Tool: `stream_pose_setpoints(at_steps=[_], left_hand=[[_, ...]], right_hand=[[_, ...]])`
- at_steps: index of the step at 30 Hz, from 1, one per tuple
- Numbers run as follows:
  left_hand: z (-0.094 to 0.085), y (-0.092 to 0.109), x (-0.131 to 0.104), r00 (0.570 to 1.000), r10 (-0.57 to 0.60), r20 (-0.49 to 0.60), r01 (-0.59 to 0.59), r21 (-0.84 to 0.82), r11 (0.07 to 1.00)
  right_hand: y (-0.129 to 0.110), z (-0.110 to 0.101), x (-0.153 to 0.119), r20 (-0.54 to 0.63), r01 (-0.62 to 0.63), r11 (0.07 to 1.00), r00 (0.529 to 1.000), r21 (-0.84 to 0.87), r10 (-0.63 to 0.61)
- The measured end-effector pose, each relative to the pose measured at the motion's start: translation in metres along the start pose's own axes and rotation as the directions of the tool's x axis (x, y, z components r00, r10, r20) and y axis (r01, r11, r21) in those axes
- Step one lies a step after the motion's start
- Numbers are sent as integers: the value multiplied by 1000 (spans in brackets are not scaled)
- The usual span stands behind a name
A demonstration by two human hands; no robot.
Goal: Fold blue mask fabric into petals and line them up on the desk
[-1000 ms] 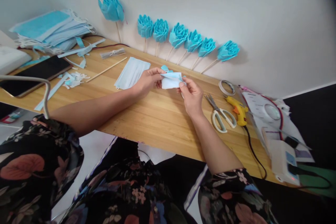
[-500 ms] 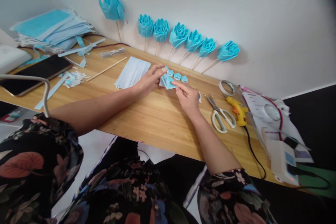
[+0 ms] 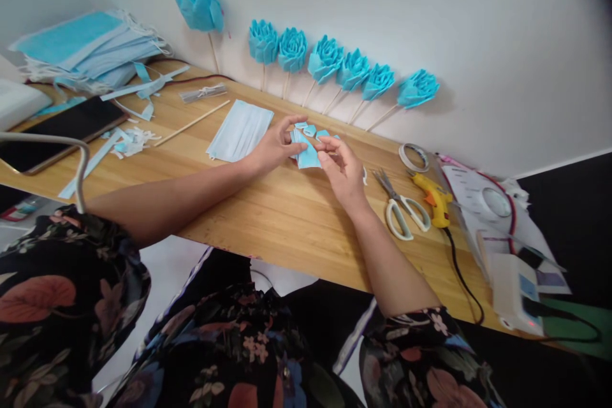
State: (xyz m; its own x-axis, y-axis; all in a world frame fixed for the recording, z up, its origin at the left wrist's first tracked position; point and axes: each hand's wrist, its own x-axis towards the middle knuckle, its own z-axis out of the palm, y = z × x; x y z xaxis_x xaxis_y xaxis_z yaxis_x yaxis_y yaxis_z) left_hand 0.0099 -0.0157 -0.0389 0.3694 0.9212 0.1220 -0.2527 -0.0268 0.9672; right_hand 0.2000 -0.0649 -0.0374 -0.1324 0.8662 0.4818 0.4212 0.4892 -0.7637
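Between my hands is a small stack of cut blue mask-fabric pieces (image 3: 308, 158), with the top piece lying flat and unfolded. My left hand (image 3: 271, 150) pinches the stack at its left side, the thumb lying on top. At the right edge of the top piece, my right hand (image 3: 345, 175) has its thumb and fingers closed on the fabric. Just beyond the fingers lies a row of several small folded blue petals (image 3: 310, 131), partly covered by the right fingers. A pleated face mask (image 3: 243, 131) lies flat to the left of my left hand.
Several blue fabric flowers (image 3: 326, 58) on sticks lean against the wall. Scissors (image 3: 400, 204), a yellow glue gun (image 3: 434, 199) and a tape roll (image 3: 414, 158) lie at right. A mask pile (image 3: 90, 44), phone (image 3: 62, 131), scraps (image 3: 134, 142) and wooden stick (image 3: 194, 122) are at left.
The top piece now lies spread wider toward me. My left thumb has come down onto the stack, and my right fingers have shifted up and to the piece's right edge.
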Motion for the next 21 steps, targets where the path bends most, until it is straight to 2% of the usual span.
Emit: stream_pose_setpoints(at_steps=[4, 7, 10, 13, 16, 21], left_hand=[[1, 4, -2, 993, -108, -46, 102, -109, 989], [3, 7, -5, 986, -151, -65, 141, -137, 980], [8, 8, -9, 985, -164, -47, 157, -133, 979], [12, 9, -12, 984, -179, -10, 175, -174, 969], [13, 8, -13, 983, -183, 16, 183, -194, 964], [10, 4, -10, 989, -149, 14, 149, -138, 979]], right_hand=[[-6, 0, 3, 111, 188, 966, 979, -180, -170], [-9, 1, 3, 159, 241, 931, 966, -275, -203], [-7, 1, 2, 36, 147, 954, 989, -260, -143], [-4, 1, 0, -110, -38, 984, 994, -174, 19], [0, 1, 0, -144, -139, 988, 981, -63, 129], [8, 2, 1, -157, -175, 982, 970, 73, 185]])
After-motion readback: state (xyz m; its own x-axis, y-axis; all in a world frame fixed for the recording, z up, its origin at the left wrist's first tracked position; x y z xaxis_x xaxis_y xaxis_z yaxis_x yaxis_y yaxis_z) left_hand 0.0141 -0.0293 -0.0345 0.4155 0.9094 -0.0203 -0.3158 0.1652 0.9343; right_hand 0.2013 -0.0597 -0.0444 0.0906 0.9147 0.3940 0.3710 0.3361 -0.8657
